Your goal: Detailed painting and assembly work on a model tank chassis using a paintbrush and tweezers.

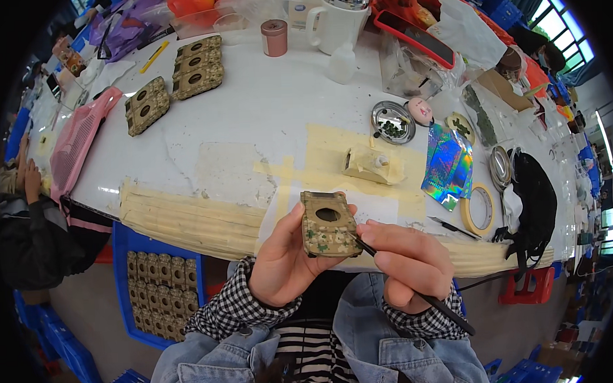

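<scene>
My left hand (282, 258) grips a camouflage-patterned case (317, 237) by its sides and holds it tilted up above the table's front edge. The case is a small rounded block with a dark round opening in its upper part. In my right hand (412, 263) is a slim black tool (440, 310), which looks like tweezers, pinched between thumb and fingers. Its tip meets the right edge of the case, below the opening. Beyond my hands, a tape-covered block (373, 165) sits on the taped part of the table.
More camouflage cases (198, 67) lie at the far left, and several fill a blue crate (123, 292) below the table. A metal dish (393, 122) holds small green pieces. Rightward are shiny packets (447, 165), a masking tape roll (478, 210), a knife-like tool (454, 227) and a black bag (532, 190).
</scene>
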### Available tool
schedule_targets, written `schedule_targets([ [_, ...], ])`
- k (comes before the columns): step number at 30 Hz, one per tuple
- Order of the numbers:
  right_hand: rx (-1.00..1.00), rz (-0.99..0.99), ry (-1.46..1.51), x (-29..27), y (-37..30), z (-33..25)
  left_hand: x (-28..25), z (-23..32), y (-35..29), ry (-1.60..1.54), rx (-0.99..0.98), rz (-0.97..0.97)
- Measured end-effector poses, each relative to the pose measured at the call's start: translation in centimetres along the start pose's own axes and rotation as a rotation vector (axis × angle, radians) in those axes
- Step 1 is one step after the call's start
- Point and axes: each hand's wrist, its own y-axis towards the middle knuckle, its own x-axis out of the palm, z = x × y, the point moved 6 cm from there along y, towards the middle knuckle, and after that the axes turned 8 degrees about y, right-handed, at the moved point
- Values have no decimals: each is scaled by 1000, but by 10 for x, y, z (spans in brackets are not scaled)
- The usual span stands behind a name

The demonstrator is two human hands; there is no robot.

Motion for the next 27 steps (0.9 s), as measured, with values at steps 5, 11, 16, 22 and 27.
schedule_targets([
  [5,4,-35,-43,0,1,-2,-1,0,1,14,2,12],
  [11,23,-39,-58,-1,3,-2,0,2,0,39,16,15],
  [16,23,-30,-62,-1,4,-2,0,3,-1,59,15,8],
  [22,26,-17,-92,-1,4,-2,-1,2,0,52,11,-1],
  [27,35,-32,-106,-1,4,-2,-2,2,0,52,7,16],
])
